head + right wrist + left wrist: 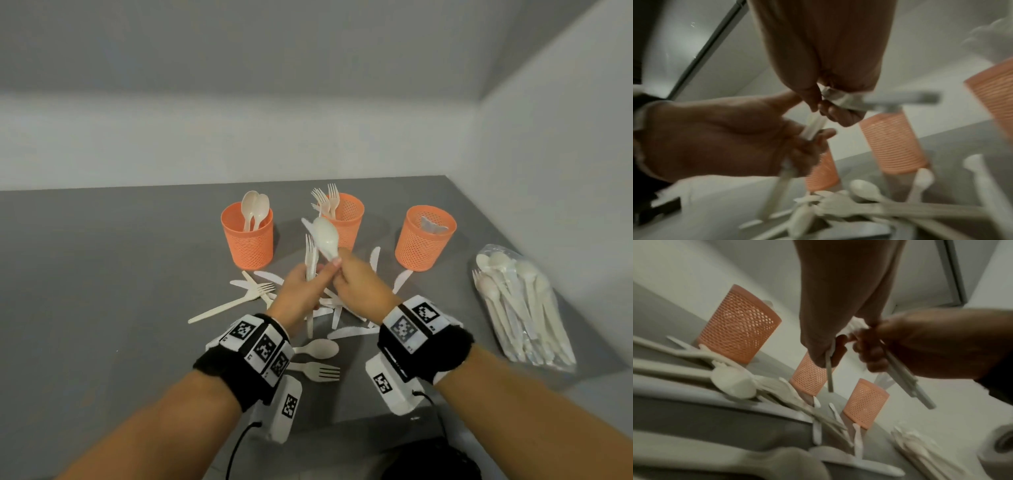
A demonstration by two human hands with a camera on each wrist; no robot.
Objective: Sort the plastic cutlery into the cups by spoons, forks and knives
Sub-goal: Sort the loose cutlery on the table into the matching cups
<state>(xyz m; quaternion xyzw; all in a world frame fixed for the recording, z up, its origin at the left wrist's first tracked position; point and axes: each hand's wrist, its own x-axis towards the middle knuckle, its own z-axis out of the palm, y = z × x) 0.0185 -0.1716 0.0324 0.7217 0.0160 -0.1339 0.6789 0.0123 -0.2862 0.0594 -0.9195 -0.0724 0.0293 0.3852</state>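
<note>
From the head camera, the left hand (301,284) and right hand (359,284) meet above the middle of the grey desk (102,274). The left grip is curled round a small bundle of cutlery (310,257) with fork tines pointing toward 12 o'clock; the right grip pinches the neck of a white spoon (327,236), its bowl raised toward 11 o'clock. Behind stand three orange mesh cups: the left cup (248,236) at 10 o'clock holds spoons, the middle cup (346,219) at 12 holds forks, the right cup (424,238) at 2 holds pale pieces (too blurred to name). A loose pile (246,291) of forks, knives and a spoon lies under and around the hands. A clear bag of cutlery (524,305) rests at 3 o'clock.

In the left wrist view, the left hand (838,305) grips one handle hanging toward 6 o'clock, while the right hand (931,345) holds handles slanting toward 5.

In the right wrist view, the right hand's fingers (838,113) pinch a white piece, and the left hand (725,138) at 9 o'clock is closed on handles.
</note>
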